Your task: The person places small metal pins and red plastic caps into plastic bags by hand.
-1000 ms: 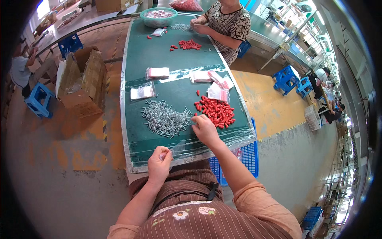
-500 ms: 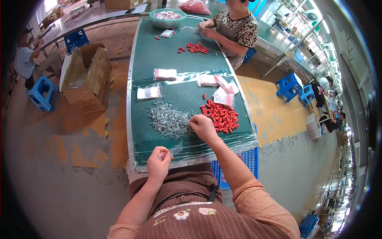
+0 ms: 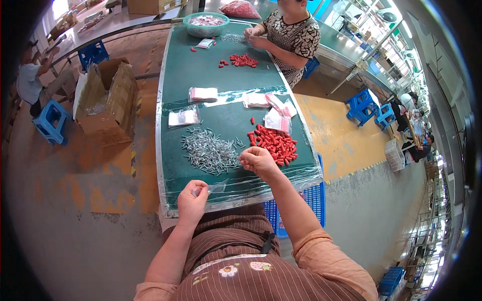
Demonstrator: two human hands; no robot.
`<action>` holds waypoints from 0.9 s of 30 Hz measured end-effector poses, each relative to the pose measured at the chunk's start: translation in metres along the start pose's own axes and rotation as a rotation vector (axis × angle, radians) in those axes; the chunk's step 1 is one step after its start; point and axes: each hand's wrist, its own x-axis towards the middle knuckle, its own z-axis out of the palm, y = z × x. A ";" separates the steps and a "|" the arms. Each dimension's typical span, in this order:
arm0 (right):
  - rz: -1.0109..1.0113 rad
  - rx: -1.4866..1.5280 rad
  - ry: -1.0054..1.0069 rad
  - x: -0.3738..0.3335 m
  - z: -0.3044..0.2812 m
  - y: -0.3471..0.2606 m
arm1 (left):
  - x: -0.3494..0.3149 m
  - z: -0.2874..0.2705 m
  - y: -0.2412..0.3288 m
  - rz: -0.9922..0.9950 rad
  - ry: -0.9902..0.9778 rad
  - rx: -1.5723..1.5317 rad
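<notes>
My left hand (image 3: 193, 203) is closed at the near edge of the green table, pinching a small clear plastic bag (image 3: 217, 187) that sticks out to the right of its fingers. My right hand (image 3: 258, 161) has its fingertips pressed together beside a heap of small silver metal pins (image 3: 208, 150); whatever they hold is too small to make out. Just beyond that hand, to the right, lies a pile of red tapered plugs (image 3: 273, 144). Flat stacks of small clear bags sit past the piles, one stack (image 3: 184, 116) at left and another (image 3: 277, 122) at right.
Across the table (image 3: 201, 70), a co-worker (image 3: 288, 40) handles small parts near more red plugs (image 3: 243, 60) and a green basket (image 3: 206, 24). A cardboard box (image 3: 108, 103) stands on the floor at left. A blue crate (image 3: 314, 203) sits under the table's right corner.
My right hand has drawn back slightly from the silver heap toward me. The bag in my left hand now points more to the right. The whole view has shifted a little.
</notes>
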 end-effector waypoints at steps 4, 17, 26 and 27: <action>-0.002 0.102 -0.028 -0.006 0.001 -0.003 | 0.002 -0.003 0.017 -0.044 0.007 0.157; -0.463 -0.876 -0.202 -0.072 0.064 -0.051 | 0.020 0.026 0.047 0.244 -0.047 0.492; -0.676 -1.451 -0.228 -0.079 0.067 -0.059 | 0.017 0.038 0.045 0.178 -0.135 0.468; -0.679 -1.450 -0.247 -0.078 0.066 -0.059 | 0.017 0.039 0.045 0.169 -0.137 0.472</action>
